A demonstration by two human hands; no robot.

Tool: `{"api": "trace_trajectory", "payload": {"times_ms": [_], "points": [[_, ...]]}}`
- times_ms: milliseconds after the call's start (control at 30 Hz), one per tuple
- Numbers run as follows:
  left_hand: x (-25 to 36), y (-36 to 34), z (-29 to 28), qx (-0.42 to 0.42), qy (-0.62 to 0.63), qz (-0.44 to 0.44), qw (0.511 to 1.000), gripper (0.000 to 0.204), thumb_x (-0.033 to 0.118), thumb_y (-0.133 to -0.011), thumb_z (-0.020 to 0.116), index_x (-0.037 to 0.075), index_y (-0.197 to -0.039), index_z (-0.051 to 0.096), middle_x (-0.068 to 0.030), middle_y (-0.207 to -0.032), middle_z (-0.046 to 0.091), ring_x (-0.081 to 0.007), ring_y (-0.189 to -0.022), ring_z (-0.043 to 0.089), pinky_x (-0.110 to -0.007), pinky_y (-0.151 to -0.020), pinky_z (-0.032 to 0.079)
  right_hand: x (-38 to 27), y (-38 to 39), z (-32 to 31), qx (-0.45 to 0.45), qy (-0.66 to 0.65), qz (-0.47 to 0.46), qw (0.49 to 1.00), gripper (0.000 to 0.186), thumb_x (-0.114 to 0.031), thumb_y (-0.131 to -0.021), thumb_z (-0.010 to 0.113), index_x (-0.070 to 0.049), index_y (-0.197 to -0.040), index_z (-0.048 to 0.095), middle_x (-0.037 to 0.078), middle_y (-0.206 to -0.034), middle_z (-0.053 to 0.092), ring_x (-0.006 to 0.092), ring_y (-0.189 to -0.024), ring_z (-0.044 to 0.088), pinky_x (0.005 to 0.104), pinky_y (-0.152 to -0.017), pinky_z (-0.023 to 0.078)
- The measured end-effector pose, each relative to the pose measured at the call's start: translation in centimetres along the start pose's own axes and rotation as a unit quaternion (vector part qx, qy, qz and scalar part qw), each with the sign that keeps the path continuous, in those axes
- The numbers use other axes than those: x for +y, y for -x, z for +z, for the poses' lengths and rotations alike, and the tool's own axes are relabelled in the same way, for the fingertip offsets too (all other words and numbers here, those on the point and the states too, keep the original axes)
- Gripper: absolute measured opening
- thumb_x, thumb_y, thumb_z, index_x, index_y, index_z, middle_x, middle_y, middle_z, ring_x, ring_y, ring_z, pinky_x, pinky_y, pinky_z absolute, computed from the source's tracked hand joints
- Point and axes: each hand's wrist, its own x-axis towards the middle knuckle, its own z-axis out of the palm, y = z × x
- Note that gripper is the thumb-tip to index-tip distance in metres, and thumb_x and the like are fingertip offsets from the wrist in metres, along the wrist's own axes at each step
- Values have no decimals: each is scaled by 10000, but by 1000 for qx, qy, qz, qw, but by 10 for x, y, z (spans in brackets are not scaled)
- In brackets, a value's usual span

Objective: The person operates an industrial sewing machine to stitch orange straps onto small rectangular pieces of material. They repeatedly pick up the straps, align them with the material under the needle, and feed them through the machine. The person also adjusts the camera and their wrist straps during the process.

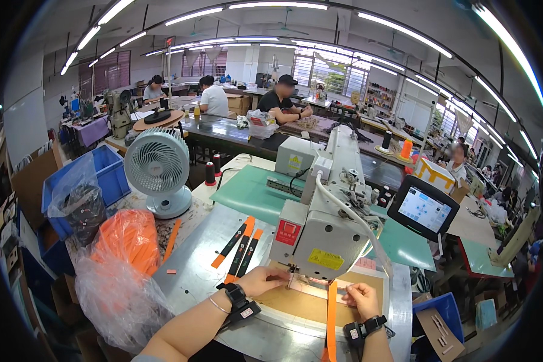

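My left hand reaches under the head of a grey sewing machine, its fingertips drawn together by the needle area; what they hold, if anything, is too small to make out. My right hand has its fingers curled just right of an upright-lying orange strip on the tan work plate; their contents are unclear. Several black-and-orange straps lie on the metal table at the left, near a small orange piece.
A white fan, a bag of orange strips and blue bins stand at the left. A control screen is at the right, above a blue bin. Several co-workers sit at tables beyond.
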Motion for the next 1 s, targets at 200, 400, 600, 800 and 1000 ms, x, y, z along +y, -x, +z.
{"api": "trace_trajectory", "payload": {"times_ms": [200,400,600,800,1000], "points": [[4,1,0,6,-3,2,1000,263,135,-848,547,16,-1081,579,-94,-1072,604,-187,-996,561,-277,-895,404,-2,1,2,-3,-5,5,1000,136,-135,-847,575,-1,-828,590,60,-671,618,67,-552,548,173,-518,443],[6,1,0,8,-12,-4,1000,266,140,-845,551,5,-1074,579,-106,-1066,607,-194,-989,566,-278,-893,409,-3,2,2,-4,4,6,1000,132,-135,-850,570,-5,-836,589,58,-675,618,67,-557,547,176,-525,444],[12,3,0,8,4,-17,1000,251,135,-848,555,42,-1078,589,-71,-1061,608,-171,-980,561,-269,-892,401,-3,2,1,-5,-4,9,1000,132,-135,-852,567,-7,-834,592,55,-682,620,69,-567,555,178,-534,450],[10,2,1,9,10,-8,1000,253,135,-848,555,44,-1082,589,-70,-1050,610,-167,-979,560,-269,-891,401,-1,0,1,-5,4,8,1000,129,-132,-852,567,-7,-831,594,56,-679,622,69,-570,564,176,-533,453],[14,3,0,13,-1,-11,1000,249,120,-845,556,7,-1066,581,-95,-1068,601,-184,-989,563,-274,-894,410,-2,0,1,-7,0,4,1000,125,-130,-851,568,-11,-825,595,53,-674,620,67,-566,564,175,-527,454]]}}
